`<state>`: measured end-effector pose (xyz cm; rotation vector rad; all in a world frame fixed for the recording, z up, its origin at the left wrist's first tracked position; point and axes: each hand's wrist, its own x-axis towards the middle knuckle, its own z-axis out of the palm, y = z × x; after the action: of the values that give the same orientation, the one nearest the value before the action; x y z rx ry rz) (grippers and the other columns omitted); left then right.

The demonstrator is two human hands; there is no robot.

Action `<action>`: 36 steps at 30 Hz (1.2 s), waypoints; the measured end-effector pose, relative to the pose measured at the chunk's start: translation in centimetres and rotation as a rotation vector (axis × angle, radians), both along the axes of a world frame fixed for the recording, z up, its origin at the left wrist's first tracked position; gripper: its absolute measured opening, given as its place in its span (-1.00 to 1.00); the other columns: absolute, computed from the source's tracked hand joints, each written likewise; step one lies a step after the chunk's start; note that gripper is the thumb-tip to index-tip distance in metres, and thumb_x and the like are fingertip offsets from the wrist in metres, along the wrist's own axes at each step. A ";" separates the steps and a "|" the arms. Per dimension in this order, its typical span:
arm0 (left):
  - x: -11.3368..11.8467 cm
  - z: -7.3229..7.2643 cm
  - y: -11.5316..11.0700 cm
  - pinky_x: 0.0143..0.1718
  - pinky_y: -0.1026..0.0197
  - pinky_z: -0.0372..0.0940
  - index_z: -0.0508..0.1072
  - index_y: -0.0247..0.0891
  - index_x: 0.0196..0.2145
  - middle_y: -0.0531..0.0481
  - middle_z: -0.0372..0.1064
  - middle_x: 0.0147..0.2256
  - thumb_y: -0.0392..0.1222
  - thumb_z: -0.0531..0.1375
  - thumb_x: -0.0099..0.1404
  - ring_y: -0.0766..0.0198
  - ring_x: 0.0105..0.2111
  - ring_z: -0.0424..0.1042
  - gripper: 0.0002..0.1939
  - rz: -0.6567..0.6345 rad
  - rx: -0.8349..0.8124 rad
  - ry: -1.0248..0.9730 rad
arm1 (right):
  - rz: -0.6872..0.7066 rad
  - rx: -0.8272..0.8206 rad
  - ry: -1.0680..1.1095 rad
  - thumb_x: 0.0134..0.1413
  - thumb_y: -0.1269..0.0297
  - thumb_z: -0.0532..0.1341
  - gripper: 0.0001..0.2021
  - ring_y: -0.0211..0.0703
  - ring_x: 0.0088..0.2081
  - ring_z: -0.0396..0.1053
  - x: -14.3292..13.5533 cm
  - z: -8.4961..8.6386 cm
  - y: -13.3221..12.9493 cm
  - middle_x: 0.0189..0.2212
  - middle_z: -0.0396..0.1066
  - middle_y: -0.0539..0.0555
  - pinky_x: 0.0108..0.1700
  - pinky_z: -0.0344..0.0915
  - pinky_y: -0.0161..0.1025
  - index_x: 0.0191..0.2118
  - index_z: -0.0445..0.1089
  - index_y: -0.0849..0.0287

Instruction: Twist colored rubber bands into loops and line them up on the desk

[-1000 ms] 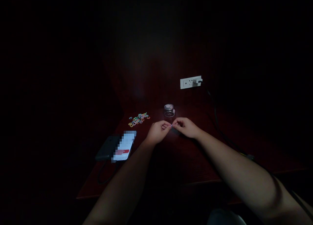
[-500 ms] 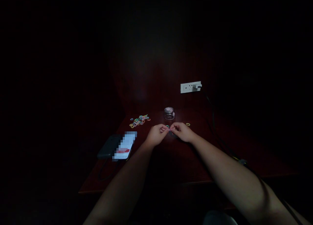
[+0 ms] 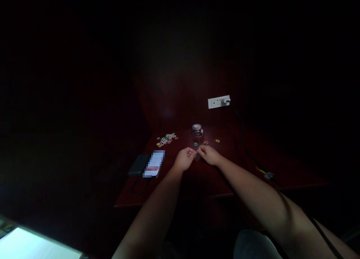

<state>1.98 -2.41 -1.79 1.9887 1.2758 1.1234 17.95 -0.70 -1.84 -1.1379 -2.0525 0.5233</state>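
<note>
My left hand [image 3: 186, 158] and my right hand [image 3: 209, 155] meet fingertip to fingertip above the table, each closed in a pinch. Whatever sits between the fingertips is too small and dim to make out. Just beyond the fingers lie a green hair tie [image 3: 195, 144], a coral hair tie [image 3: 206, 143] and, farther right, a yellow hair tie [image 3: 217, 141]. Behind them stands a clear lidded jar [image 3: 197, 131]. A loose pile of small coloured hair ties [image 3: 168, 139] is spread to the left of the jar.
A phone [image 3: 154, 164] with a lit, blurred screen lies by a dark power bank [image 3: 138, 165], left of my forearm. A socket plate [image 3: 218, 101] with a plug is on the back wall. A dark cable [image 3: 247, 151] runs down the right side of the dark red table [image 3: 208, 182].
The view has shifted, bringing a bright surface into the lower left. My hands have drawn slightly back from the jar, so the coral hair tie now shows. Both hands stay pinched together.
</note>
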 end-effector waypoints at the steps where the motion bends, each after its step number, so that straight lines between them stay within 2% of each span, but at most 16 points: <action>1: 0.0 0.0 -0.1 -0.39 0.32 0.25 0.39 -0.36 -0.40 -0.05 0.42 -0.45 -0.17 0.10 0.16 0.38 -0.47 0.36 -0.82 0.003 -0.005 -0.002 | -0.014 0.017 -0.015 0.08 0.22 0.03 -0.77 -0.31 -0.54 0.13 0.0 0.0 -0.2 -0.62 0.19 -0.04 -0.47 0.01 -0.36 -0.53 0.21 0.20; 13: 0.4 0.3 -1.8 -0.35 0.30 0.26 0.42 -0.36 -0.34 -0.04 0.40 -0.43 -0.23 0.13 0.14 0.37 -0.45 0.35 -0.84 -0.018 0.004 0.045 | -0.067 0.027 -0.027 0.10 0.28 0.00 -0.78 -0.28 -0.49 0.18 0.2 0.1 -1.9 -0.56 0.27 0.00 -0.42 0.03 -0.35 -0.51 0.23 0.20; 17: 0.4 0.3 -1.7 -0.34 0.30 0.26 0.41 -0.35 -0.35 -0.03 0.40 -0.44 -0.24 0.12 0.14 0.37 -0.46 0.35 -0.85 -0.002 0.004 0.058 | -0.043 0.035 0.073 0.04 0.35 0.05 -0.90 -0.28 -0.46 0.22 0.1 -0.1 -2.4 -0.49 0.31 0.00 -0.38 0.09 -0.35 -0.34 0.28 0.19; 19: 0.4 0.4 -1.8 -0.34 0.29 0.25 0.41 -0.34 -0.35 -0.02 0.41 -0.44 -0.22 0.11 0.15 0.37 -0.46 0.35 -0.85 -0.002 0.006 0.069 | -0.017 0.054 0.116 -0.02 0.39 0.08 -0.87 -0.29 -0.46 0.22 0.2 -0.1 -2.6 -0.47 0.32 -0.01 -0.37 0.12 -0.35 -0.28 0.28 0.20; 23: 0.4 0.6 -2.2 -0.34 0.29 0.26 0.41 -0.34 -0.36 -0.03 0.42 -0.43 -0.21 0.12 0.15 0.35 -0.45 0.36 -0.85 -0.026 -0.002 0.078 | 0.024 0.015 0.133 -0.06 0.46 0.08 -0.91 -0.30 -0.47 0.24 0.3 -0.1 -2.8 -0.51 0.33 0.01 -0.37 0.15 -0.36 -0.43 0.31 0.24; 27: 0.4 0.7 -2.4 -0.33 0.28 0.27 0.40 -0.35 -0.37 -0.06 0.43 -0.42 -0.22 0.09 0.17 0.34 -0.44 0.38 -0.85 -0.052 -0.019 0.045 | 0.036 -0.072 0.179 -0.05 0.44 0.09 -0.92 -0.31 -0.50 0.25 0.4 -0.1 -2.5 -0.54 0.35 0.01 -0.40 0.18 -0.36 -0.45 0.32 0.25; 32: 0.3 0.7 -2.3 -0.33 0.28 0.26 0.40 -0.34 -0.37 -0.06 0.43 -0.41 -0.22 0.09 0.16 0.34 -0.43 0.38 -0.85 -0.014 -0.035 0.021 | 0.072 -0.031 0.213 -0.13 0.47 0.13 -0.92 -0.32 -0.50 0.24 0.4 -0.2 -2.5 -0.53 0.33 -0.01 -0.41 0.17 -0.38 -0.41 0.31 0.25; 36: 0.3 0.7 -2.2 -0.35 0.29 0.26 0.41 -0.36 -0.38 -0.07 0.43 -0.41 -0.22 0.08 0.16 0.35 -0.43 0.38 -0.84 -0.027 -0.045 -0.001 | 0.056 -0.021 0.170 -0.11 0.43 0.14 -0.96 -0.33 -0.51 0.21 0.4 -0.1 -2.5 -0.56 0.31 -0.01 -0.44 0.13 -0.38 -0.47 0.33 0.26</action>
<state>2.23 -4.64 -1.07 1.9667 1.2584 1.0737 18.37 -3.16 -1.98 -1.0136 -1.9404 0.6479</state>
